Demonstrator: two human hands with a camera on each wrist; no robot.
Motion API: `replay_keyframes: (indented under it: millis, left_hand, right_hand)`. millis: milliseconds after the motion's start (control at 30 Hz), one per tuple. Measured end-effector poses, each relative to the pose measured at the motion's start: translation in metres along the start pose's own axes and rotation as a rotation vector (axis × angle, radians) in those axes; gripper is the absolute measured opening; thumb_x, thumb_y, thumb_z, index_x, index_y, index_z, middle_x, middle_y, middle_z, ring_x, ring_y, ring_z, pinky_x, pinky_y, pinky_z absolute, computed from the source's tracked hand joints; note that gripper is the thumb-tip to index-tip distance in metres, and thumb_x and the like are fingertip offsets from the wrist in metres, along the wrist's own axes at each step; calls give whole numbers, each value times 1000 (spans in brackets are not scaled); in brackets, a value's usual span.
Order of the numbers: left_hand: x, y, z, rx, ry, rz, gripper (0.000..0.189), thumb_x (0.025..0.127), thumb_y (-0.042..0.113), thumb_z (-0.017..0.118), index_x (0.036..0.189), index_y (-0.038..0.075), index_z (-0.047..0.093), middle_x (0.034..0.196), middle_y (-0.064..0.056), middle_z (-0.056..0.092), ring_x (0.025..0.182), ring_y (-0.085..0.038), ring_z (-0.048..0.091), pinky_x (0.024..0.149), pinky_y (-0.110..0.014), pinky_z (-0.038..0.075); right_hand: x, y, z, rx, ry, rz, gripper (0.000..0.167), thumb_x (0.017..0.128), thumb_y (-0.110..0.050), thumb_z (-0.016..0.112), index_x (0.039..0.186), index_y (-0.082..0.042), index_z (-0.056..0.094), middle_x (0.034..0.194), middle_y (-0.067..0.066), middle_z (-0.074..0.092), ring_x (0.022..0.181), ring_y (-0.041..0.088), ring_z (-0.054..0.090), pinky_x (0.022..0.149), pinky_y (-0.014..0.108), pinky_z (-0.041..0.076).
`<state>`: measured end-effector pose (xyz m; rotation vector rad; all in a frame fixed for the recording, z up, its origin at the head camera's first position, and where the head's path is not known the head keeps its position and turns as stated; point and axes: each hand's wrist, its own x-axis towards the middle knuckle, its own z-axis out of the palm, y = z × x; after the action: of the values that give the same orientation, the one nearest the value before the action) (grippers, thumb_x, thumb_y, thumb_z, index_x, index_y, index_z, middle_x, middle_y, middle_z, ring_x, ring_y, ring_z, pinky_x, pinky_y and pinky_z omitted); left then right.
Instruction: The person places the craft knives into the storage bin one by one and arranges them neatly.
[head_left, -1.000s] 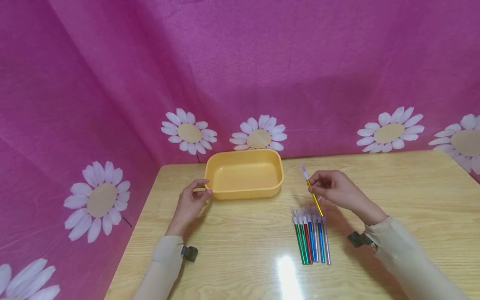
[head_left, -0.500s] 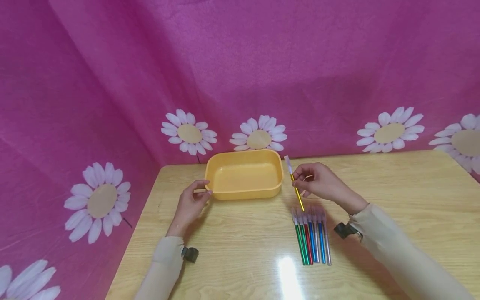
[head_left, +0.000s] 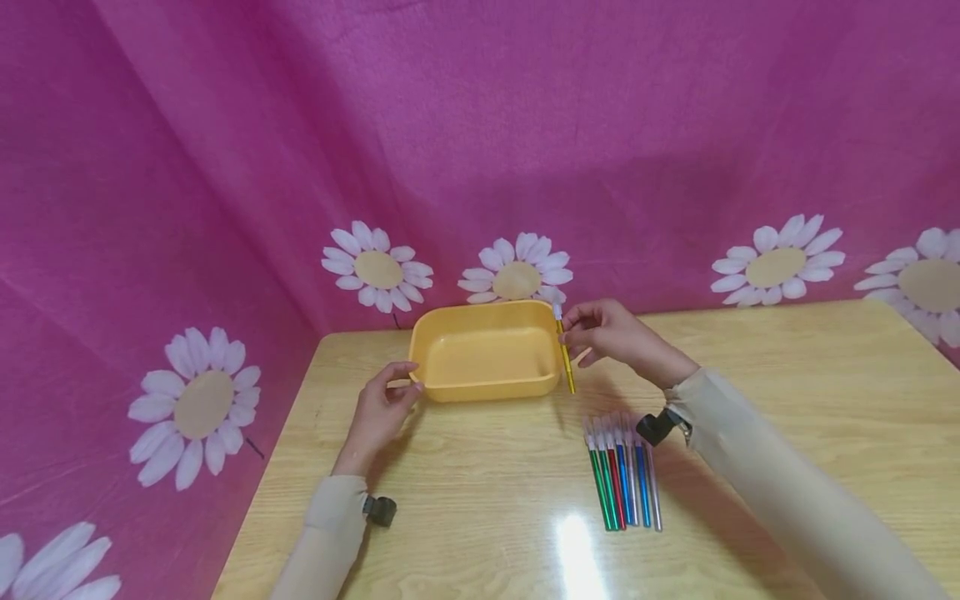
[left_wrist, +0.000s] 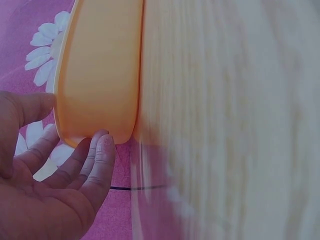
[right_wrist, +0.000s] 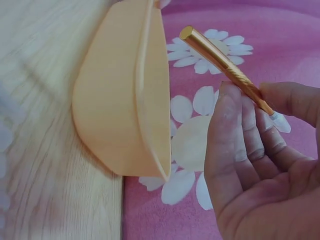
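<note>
The background is filled by a pink cloth [head_left: 600, 125] printed with white flowers [head_left: 776, 268], and in front of it a wooden table [head_left: 465, 483] is seen, marked by a bright glare [head_left: 577, 554]. Both arms are covered by beige sleeves [head_left: 780, 483]. At the far edge of the table a yellow tray [head_left: 487, 390] is set upright, close to the cloth. Its left end is held by the left hand [head_left: 381, 408], the grip being narrowed on the rim between thumb and fingers. The right hand [head_left: 618, 340] is raised by the tray's right end, its grip pinched on a yellow stick. Nearer the viewer, to the right of the tray, a row of sticks [head_left: 622, 483] is laid side by side: green, red, blue and silver, with pale tips turned toward the cloth. The yellow stick [head_left: 567, 367] is held tilted, pale tip upward, just beside the tray's right rim; a ribbed section is shown in the right wrist view.
</note>
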<state>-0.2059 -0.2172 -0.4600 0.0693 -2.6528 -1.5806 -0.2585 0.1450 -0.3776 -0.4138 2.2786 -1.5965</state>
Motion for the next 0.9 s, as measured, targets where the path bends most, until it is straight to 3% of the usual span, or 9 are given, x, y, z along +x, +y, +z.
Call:
replay_keyframes:
  millis: [300,500,900]
  left_hand:
    - [0,-2,0,-11,-1,40,33,101,12,67,134,6,64,135,-19,65,116,-34,72,87,-35,65]
    - [-1,-3,-1,-9,5,45,33,101,12,67,133,7,65,136,-19,65,114,-34,72,86,-36,65]
    - [-1,-1,-2,11,3,22,32,102,14,67,134,10,65,139,-17,64,116,-33,72,91,-36,63]
  right_hand:
    - [23,-7,2,79,-40,27,18,100,-9,63,111,3,59,92,-1,70,80,15,71,80,38,65]
    - [36,-16,8,58,-56,44,17,99,-9,63,111,2,60,91,-1,71,81,15,72,74,30,63]
    - [66,-31,19,38,-51,92,13,99,-8,62,109,-1,61,87,-3,71,79,13,71,70,26,63]
